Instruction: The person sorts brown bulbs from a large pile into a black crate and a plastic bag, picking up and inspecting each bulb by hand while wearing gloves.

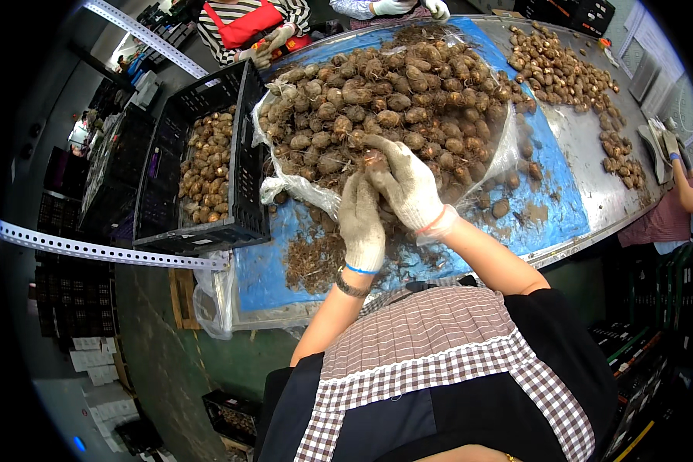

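Note:
Both my hands wear dirty off-white knit gloves and meet over the near side of a big heap of brown, hairy taro corms (392, 96). Between their fingertips is one small taro (374, 158) with a reddish end, mostly covered by the gloves. My left hand (360, 219), blue at the cuff, is closed around it from below. From the right, my right hand (406, 183) closes on the same taro, thumb and fingers pressed to it. The heap lies on clear plastic sheeting (504, 150) over a blue tarp (554, 169). Root scraps (312, 262) lie left of my left wrist.
A black crate (250, 154) of cleaned taro stands at the left. More taro (562, 69) is spread over the metal table (585, 146) at the right. Gloved co-workers stand across the far side, one in a red apron (246, 27); another person's arm (684, 185) shows at right.

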### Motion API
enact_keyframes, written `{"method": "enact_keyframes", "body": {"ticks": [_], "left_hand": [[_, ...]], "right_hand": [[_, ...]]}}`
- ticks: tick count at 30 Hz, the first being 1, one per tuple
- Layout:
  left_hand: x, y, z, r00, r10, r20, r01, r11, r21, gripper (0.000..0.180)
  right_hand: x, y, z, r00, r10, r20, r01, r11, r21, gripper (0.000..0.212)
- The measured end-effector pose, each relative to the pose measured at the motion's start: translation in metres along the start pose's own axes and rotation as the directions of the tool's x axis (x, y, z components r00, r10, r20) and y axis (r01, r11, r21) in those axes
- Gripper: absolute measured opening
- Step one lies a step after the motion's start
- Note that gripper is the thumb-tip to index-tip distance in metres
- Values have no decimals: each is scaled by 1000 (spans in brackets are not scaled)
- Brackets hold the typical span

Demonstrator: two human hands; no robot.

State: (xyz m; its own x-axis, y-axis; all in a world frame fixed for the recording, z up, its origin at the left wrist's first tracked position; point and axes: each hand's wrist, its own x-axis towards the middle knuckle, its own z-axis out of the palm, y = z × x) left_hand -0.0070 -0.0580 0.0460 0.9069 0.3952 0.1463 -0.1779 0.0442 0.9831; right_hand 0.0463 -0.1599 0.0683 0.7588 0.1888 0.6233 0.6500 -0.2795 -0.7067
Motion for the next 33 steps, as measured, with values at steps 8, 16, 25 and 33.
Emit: {"method": "enact_keyframes", "body": {"ticks": [8, 16, 25, 33], "left_hand": [[-9, 17, 5, 989, -148, -19, 134, 940, -314, 36], [-8, 36, 0, 986, -129, 101, 162, 869, -467, 36], [2, 19, -4, 992, -122, -26, 107, 936, -335, 30], [-2, 24, -4, 985, -170, -21, 156, 941, -299, 32]], "right_hand": [[8, 10, 8, 997, 51, -49, -45, 990, 132, 27], [-8, 8, -10, 900, 405, 159, -424, 735, 529, 24], [4, -5, -21, 934, -224, 278, 271, 952, -141, 18], [8, 0, -28, 987, 43, 157, -32, 997, -69, 17]]}}
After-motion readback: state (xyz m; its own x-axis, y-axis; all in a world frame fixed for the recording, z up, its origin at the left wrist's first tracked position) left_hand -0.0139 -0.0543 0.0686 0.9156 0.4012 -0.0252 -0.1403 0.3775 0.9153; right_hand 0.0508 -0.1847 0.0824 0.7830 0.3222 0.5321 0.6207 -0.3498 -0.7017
